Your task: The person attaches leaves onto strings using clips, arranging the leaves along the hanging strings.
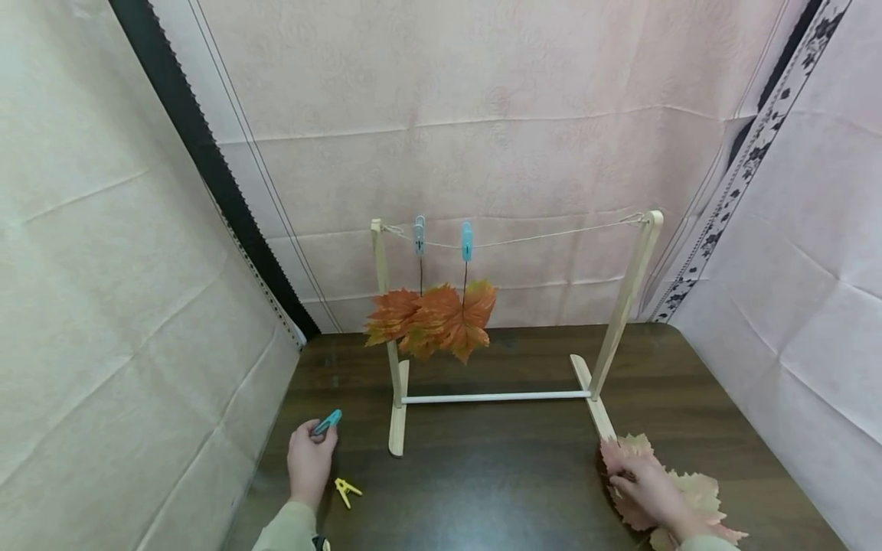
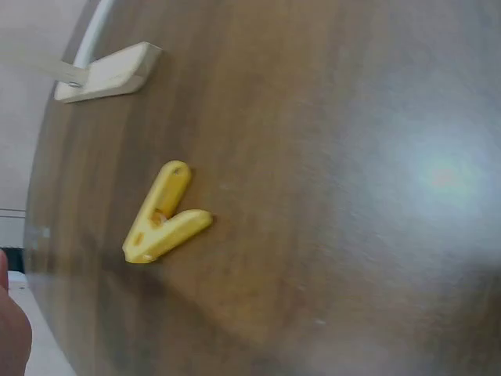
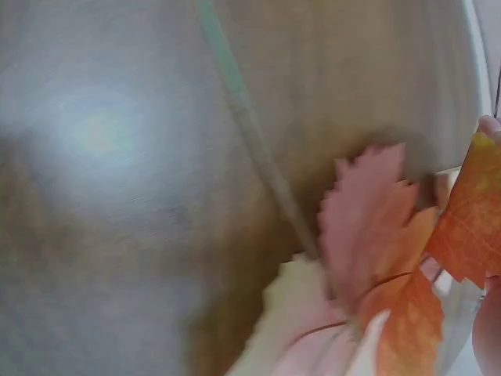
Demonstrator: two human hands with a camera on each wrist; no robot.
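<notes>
My left hand [image 1: 310, 459] pinches a blue clothespin [image 1: 327, 422] above the left side of the table. A yellow clothespin [image 1: 347, 492] lies on the wood beside that hand, larger in the left wrist view. At the front right, my right hand [image 1: 651, 490] pinches a maple leaf [image 3: 473, 215], whose orange face shows in the right wrist view. Other pale pinkish leaves [image 1: 697, 493] lie under and beside this hand. Two orange maple leaves [image 1: 451, 317] hang by their stems from blue clothespins [image 1: 467, 242] on a string.
A wooden stand [image 1: 625, 306] with two posts carries the string [image 1: 551, 236] across its top. A white rod [image 1: 496, 397] joins its feet low over the brown table [image 1: 496, 467]. Pale cloth walls [image 1: 510, 153] enclose the back and both sides.
</notes>
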